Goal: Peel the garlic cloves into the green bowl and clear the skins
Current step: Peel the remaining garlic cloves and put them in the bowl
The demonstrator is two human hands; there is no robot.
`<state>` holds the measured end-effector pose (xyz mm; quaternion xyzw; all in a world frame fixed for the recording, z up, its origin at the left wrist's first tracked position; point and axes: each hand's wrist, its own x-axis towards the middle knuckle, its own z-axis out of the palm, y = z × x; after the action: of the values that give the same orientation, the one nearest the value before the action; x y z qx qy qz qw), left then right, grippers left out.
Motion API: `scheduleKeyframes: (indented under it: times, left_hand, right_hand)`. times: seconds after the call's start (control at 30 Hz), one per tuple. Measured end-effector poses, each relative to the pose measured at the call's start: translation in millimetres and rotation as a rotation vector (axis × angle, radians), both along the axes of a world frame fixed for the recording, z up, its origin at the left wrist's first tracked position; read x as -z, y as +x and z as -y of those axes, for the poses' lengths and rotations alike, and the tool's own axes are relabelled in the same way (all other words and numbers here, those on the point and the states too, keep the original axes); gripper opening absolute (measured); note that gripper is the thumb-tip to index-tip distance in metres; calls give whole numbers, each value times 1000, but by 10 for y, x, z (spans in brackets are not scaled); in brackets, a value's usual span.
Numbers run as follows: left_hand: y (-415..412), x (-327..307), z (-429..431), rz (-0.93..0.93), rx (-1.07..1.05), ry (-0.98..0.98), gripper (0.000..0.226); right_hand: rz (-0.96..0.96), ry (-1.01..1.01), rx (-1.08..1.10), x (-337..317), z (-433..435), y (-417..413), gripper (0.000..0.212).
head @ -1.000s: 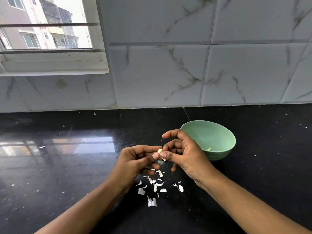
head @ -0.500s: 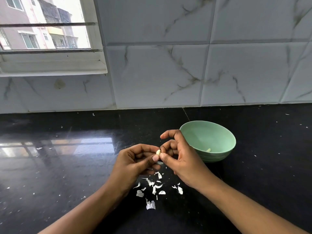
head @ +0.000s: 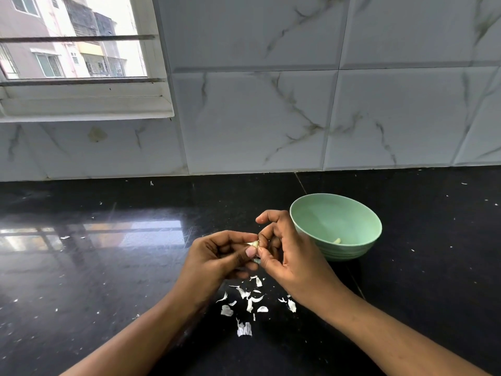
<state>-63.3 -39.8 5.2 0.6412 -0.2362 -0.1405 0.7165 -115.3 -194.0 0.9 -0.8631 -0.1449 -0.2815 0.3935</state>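
Above the black counter, my left hand [head: 221,256] pinches a small pale garlic clove [head: 254,243] between thumb and fingers. My right hand [head: 284,256] meets it from the right, its thumb and fingertips pinching at the same clove, index finger raised. Most of the clove is hidden by the fingers. The green bowl [head: 363,245] stands just right of my right hand, with one peeled clove [head: 337,240] inside near its front wall. Several white garlic skins [head: 250,301] lie scattered on the counter below my hands.
The glossy black counter [head: 108,267] reaches back to a white marble-tile wall [head: 271,118]. A window with a white frame [head: 86,104] sits at the upper left. Tiny skin flecks dot the counter on both sides.
Both hands stay together on the clove; my right fingers have shifted slightly against it. The skins and the bowl have not moved.
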Motion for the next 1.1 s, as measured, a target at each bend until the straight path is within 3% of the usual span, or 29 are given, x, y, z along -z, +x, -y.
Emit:
scheduleKeyframes:
  times: [0.23,0.5,0.63,0.83,1.1]
  left_hand:
    - [15,10,18,-233,73,-52,31]
    - [17,-32,22,-391,123,-181,29]
    - [8,-44,12,-402,144,-208,32]
    - [15,-42,11,-375,101,-169,19]
    - [2,-30,-2,-282,77,-68,22]
  right_hand:
    - [57,-86,-8,-18,17,10,38]
    - [61,9,-24,-33,8,-14,36]
    - [41,99,-11,-81,3,-37,38]
    - [-19,204,11,-132,41,-46,41]
    - [-109,221,-44,-148,43,-45,57]
